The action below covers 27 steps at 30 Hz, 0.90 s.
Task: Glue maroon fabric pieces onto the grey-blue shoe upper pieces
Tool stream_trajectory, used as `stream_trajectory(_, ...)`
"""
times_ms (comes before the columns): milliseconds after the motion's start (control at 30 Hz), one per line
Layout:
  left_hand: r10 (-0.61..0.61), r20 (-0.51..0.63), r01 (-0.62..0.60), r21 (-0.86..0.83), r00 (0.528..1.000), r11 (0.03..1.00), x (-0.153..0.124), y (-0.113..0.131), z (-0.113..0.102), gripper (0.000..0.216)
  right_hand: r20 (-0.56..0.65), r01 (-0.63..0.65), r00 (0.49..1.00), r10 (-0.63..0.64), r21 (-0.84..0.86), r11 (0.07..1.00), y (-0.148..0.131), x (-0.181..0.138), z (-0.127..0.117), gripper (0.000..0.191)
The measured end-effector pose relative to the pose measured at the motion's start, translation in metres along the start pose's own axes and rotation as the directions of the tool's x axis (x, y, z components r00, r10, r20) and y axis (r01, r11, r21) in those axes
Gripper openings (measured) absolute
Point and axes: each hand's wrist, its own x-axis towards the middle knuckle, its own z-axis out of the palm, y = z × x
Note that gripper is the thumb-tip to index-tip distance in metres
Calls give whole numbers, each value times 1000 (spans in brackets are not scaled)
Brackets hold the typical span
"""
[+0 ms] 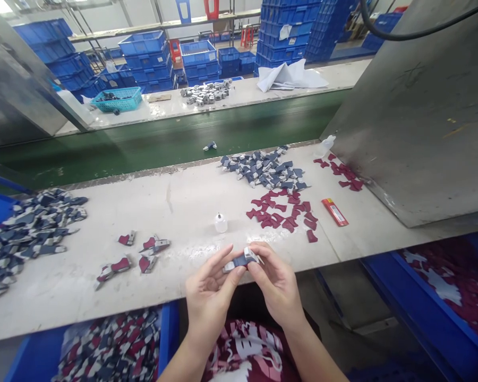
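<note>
the table ran across the view, with the green belt behind it and a ledge on the belt's far side. a steel panel leaned in at the right. beyond the ledge stood stacked crates, all blue. below the table's near edge, a bin at the left held mixed red, blue and white pieces, and a tub at the right was loaded with red ones.

the left heap, blue and white, covered that end of the table. the back heap, in the same colours, lay near the belt, with red bits spread just in front of it and a smaller red cluster beside the panel.

the left hand grasped one end of the part, its thumb on top; the right hand pinched the other end between thumb and fingers. the part was just above the table's front edge, tilted slightly up to the right.

on the ledge sat crumpled paper and a turquoise basket. a red packet lay right of the red bits. a white bottle stood upright beyond the hands.
</note>
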Motion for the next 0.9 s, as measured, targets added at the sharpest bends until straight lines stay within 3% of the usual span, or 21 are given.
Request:
stream_trajectory(300, 122, -12, -122, 14, 992, 992, -9, 5, 0, 33, 55, 71, 996, -67, -85, 994, -8, -6, -3, 18)
stream_trajectory(567, 287, 47, -291, 147, 957, 945, -8, -6, -9, 28, -23, 13, 1000, -15, -83, 996, -9, -10, 8, 18)
stream_trajectory(733, 295, -52, -284, 155, 954, 946, -11, -4, -5, 29, -48, 36, 998, -39, -72, 997, -8, -12, 14, 17)
stream_trajectory(900, 337, -27, -329, 154, 941, 932, -11, -4, -5, 27, -62, 66, 995, -75, -128, 990, -6, -13, 12, 18)
